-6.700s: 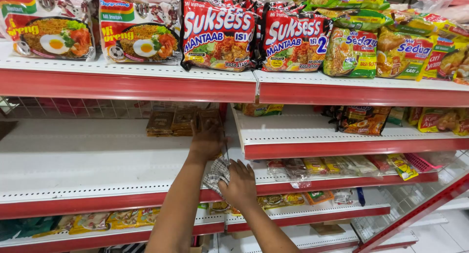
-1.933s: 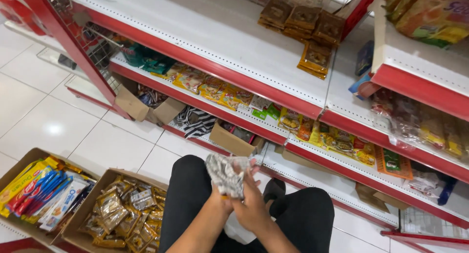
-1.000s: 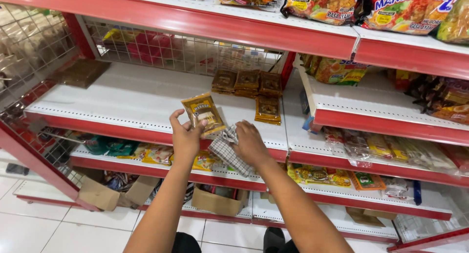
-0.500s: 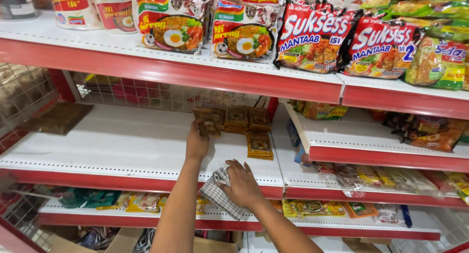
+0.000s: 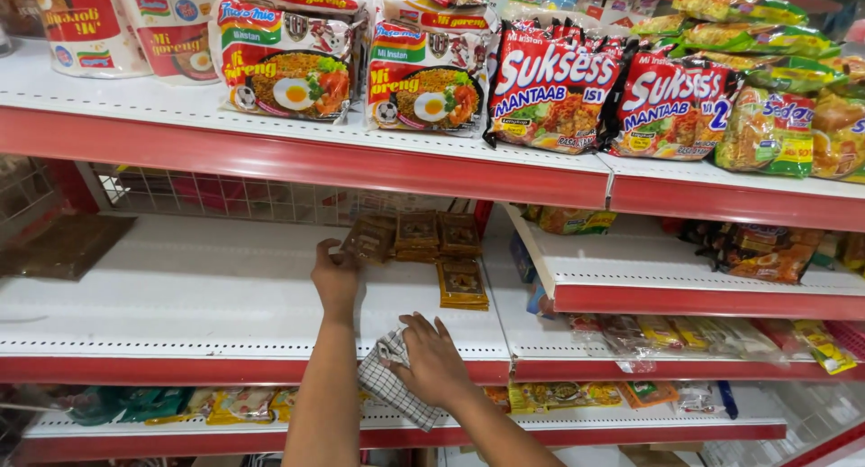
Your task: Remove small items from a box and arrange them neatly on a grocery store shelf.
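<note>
— What is the left hand on?

— A brown sachet, flat and rectangular, at the left end of a short row of like packets far back on the white shelf. The fingers curl round its near left corner, so the hand is narrowed onto the packet, not spread.

— How would it handle?

— Light, I judge, and thin: glossy film that crinkles and bends, a bit slippery, the contents probably able to crush. A pinch along a sealed edge looks safest.

— And the right hand?

— Nearer the person, at the shelf's front lip, resting palm down on a checked cloth, fingers loosely spread over it. The cloth is soft, limp woven stuff, draping over the red edge below the palm.

— Anything else close by?

— One more brown packet lies flat just right of the left hand, ahead of the row. The shelf is smooth painted metal, with a wire grid behind.
</note>
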